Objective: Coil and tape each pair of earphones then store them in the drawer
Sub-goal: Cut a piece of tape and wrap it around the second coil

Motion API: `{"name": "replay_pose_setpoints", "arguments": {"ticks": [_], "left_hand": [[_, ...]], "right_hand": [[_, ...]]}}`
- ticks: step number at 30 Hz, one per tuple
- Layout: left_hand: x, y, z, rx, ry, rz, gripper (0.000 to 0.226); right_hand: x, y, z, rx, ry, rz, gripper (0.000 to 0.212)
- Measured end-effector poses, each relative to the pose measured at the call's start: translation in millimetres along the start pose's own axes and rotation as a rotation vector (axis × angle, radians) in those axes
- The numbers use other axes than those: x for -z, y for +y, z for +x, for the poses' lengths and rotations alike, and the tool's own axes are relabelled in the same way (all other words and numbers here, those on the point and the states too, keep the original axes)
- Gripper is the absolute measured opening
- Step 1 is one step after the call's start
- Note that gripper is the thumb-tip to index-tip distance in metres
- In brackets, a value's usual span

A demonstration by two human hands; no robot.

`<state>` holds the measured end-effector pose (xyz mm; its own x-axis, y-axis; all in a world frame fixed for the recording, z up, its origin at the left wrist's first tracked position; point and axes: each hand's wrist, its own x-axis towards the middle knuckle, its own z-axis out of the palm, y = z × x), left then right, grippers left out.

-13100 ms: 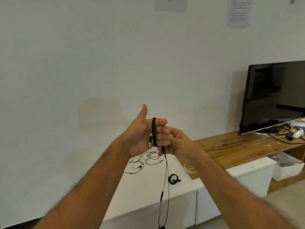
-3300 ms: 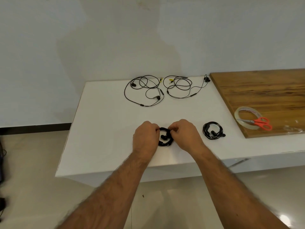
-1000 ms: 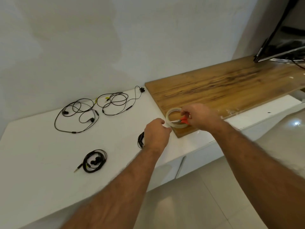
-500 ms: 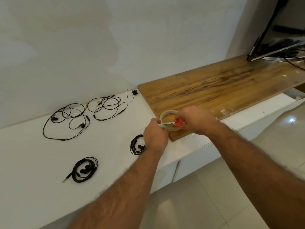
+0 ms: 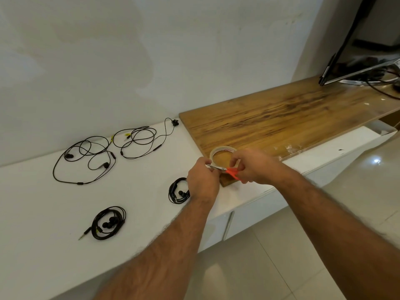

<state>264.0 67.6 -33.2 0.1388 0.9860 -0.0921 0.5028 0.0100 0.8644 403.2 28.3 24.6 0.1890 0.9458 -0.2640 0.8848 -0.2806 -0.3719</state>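
Observation:
A clear tape roll (image 5: 223, 150) lies at the near corner of the wooden board (image 5: 281, 118). My right hand (image 5: 252, 166) grips red-handled scissors (image 5: 231, 171), whose blades point left across the roll. My left hand (image 5: 203, 182) is curled at the roll's left edge by the blade tips; what it pinches is hidden. Two coiled black earphones lie on the white counter (image 5: 140, 187): one (image 5: 177, 191) just left of my left wrist, another (image 5: 108, 223) farther left. Two uncoiled pairs (image 5: 86, 161) (image 5: 140, 139) lie near the wall.
A monitor (image 5: 363, 50) with cables stands at the far right of the wooden board. White drawer fronts (image 5: 249, 215) run under the counter's near edge. Glossy tiled floor lies below and to the right.
The view has shifted slightly. My left hand has closed in on the tape roll's left edge, and the scissor blades now lie across the roll toward it.

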Motion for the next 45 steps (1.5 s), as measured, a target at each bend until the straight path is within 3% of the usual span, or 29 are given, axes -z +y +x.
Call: {"name": "replay_pose_setpoints", "arguments": {"ticks": [5,14,16,18,22,25,28,37,45], "left_hand": [[-1,3,-4,-0.019,0.048,-0.028,0.024],[-3,0,-9,0.011,0.014,-0.085,0.021],[-3,-2,-7,0.006,0.031,-0.087,0.012],[-2,-2,-8,0.004,0.047,-0.086,0.008],[0,-2,-11,0.007,0.038,-0.075,0.010],[2,-2,-9,0.001,0.039,-0.021,0.016],[6,1,-8,0.010,0.024,-0.019,0.011],[28,2,-8,0.004,0.022,0.011,0.006],[42,-8,-9,0.024,0.002,0.071,0.009]], "right_hand": [[-4,4,-9,0.016,-0.100,0.237,0.047],[5,-3,-24,0.029,-0.296,0.414,0.032],[6,-2,-25,0.052,-0.207,0.447,0.036],[7,2,-22,0.038,-0.012,0.474,0.038],[-4,11,-15,0.030,0.314,0.171,0.032],[-15,15,-13,0.092,0.306,-0.052,0.030],[-15,19,-12,0.130,0.287,-0.106,0.026],[-16,13,-4,0.022,0.354,-0.009,0.034],[-24,4,2,0.010,0.297,0.039,0.040]]}}
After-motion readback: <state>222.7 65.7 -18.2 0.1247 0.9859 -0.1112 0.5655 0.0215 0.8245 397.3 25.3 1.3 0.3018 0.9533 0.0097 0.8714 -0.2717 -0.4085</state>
